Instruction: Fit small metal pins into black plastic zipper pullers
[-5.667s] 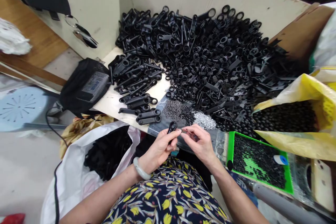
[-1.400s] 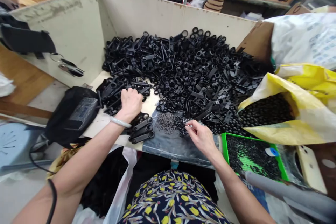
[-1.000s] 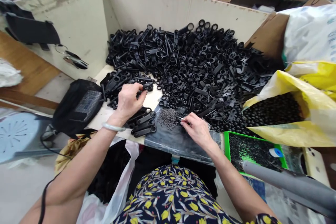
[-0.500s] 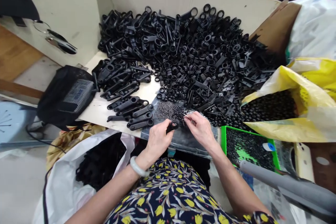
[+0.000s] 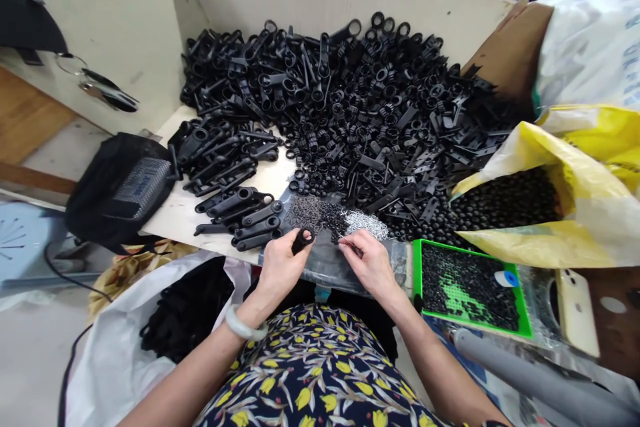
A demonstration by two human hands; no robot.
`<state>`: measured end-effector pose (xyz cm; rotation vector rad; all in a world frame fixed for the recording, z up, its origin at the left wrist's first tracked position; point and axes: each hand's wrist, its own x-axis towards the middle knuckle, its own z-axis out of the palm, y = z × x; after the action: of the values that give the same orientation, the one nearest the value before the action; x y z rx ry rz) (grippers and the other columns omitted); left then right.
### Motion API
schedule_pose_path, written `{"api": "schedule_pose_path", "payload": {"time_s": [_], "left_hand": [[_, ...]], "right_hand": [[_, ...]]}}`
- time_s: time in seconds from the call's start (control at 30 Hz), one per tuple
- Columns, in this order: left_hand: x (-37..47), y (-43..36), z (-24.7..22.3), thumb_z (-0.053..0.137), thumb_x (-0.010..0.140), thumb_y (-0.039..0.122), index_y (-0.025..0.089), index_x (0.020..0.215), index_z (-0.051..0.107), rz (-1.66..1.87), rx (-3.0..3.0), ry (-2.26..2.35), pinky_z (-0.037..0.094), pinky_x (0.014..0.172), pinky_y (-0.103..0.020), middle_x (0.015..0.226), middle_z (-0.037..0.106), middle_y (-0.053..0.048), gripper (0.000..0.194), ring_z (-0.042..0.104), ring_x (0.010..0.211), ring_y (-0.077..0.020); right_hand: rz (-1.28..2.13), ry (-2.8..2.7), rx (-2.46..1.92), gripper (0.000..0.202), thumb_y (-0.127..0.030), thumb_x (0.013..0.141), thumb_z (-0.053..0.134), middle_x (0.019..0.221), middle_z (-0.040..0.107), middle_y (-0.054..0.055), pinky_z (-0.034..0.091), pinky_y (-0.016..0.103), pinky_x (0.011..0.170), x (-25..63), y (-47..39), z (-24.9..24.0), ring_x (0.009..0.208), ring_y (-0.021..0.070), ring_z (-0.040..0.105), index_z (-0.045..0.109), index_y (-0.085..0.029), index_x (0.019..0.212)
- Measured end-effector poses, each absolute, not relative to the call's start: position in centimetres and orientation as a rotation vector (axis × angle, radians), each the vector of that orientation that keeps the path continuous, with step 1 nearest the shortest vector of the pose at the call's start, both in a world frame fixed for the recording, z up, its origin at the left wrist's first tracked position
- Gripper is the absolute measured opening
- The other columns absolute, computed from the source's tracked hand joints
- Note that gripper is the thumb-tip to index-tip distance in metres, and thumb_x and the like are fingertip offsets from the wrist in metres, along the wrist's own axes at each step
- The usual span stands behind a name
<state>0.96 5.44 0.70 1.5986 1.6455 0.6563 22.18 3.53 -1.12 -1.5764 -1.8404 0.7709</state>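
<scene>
The left hand (image 5: 281, 261) grips a black part (image 5: 303, 240); better to keep it steady. The right hand (image 5: 369, 263), at its three o'clock, is pinched closed; on what, I cannot tell.

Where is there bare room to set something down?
Pale board shows between the long black parts and the loose rings, and beside the black bag. Dark mat is bare between the left hand and right hand. Heaped parts crowd the back.

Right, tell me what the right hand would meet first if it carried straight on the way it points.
The right hand points forward and leftward, so probably the small black pieces beside the silvery pins; its height is unclear, so it might pass over them.
</scene>
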Motion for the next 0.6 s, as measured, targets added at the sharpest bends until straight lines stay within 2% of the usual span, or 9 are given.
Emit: {"api": "schedule_pose_path", "payload": {"time_s": [0.07, 0.13, 0.27, 0.37, 0.6], "left_hand": [[0.4, 4.7, 0.8, 0.058, 0.095, 0.045, 0.019, 0.067, 0.061, 0.694, 1.441, 1.600, 0.038, 0.060, -0.024, 0.059, 0.061, 0.002, 0.039, 0.054, 0.058, -0.0134], [0.4, 4.0, 0.7, 0.061, 0.092, 0.047, 0.018, 0.068, 0.064, 0.704, 1.281, 1.546, 0.038, 0.056, -0.024, 0.064, 0.067, 0.000, 0.038, 0.051, 0.053, -0.0117], [1.0, 3.5, 0.2, 0.071, 0.083, 0.048, 0.015, 0.087, 0.066, 0.787, 0.868, 1.457, 0.028, 0.043, -0.022, 0.075, 0.075, -0.005, 0.033, 0.039, 0.041, -0.0062], [1.2, 3.6, 0.2, 0.075, 0.079, 0.045, 0.014, 0.089, 0.065, 0.833, 0.726, 1.387, 0.023, 0.042, -0.020, 0.076, 0.075, -0.006, 0.034, 0.038, 0.039, -0.0039], [0.9, 3.4, 0.4, 0.075, 0.079, 0.044, 0.014, 0.090, 0.063, 0.835, 0.650, 1.318, 0.022, 0.042, -0.019, 0.072, 0.074, -0.005, 0.034, 0.038, 0.040, -0.0036]], "right_hand": [[0.685, -1.918, -1.645, 0.014, -0.026, 0.101, 0.059, 0.092, 0.068, 0.002, 0.046, 0.027, 0.074, 21.7, 3.6, -1.4, 0.082, 0.0172, 0.066, 0.072, -0.024, 0.096], [0.569, -1.988, -1.707, 0.014, -0.027, 0.102, 0.059, 0.092, 0.069, 0.002, 0.046, 0.027, 0.073, 21.2, 3.7, -1.8, 0.082, 0.0172, 0.066, 0.071, -0.023, 0.096], [0.323, -2.141, -1.715, 0.018, -0.028, 0.105, 0.055, 0.090, 0.068, 0.003, 0.044, 0.027, 0.070, 20.7, 3.6, -2.4, 0.081, 0.0172, 0.065, 0.071, -0.023, 0.096], [0.178, -2.227, -1.678, 0.020, -0.027, 0.106, 0.053, 0.090, 0.069, 0.004, 0.043, 0.026, 0.069, 20.8, 3.1, -2.8, 0.083, 0.0171, 0.066, 0.071, -0.022, 0.099], [0.228, -2.229, -1.588, 0.019, -0.023, 0.106, 0.051, 0.095, 0.070, 0.005, 0.046, 0.026, 0.074, 21.5, 3.1, -3.1, 0.086, 0.0165, 0.067, 0.071, -0.020, 0.106]]}}
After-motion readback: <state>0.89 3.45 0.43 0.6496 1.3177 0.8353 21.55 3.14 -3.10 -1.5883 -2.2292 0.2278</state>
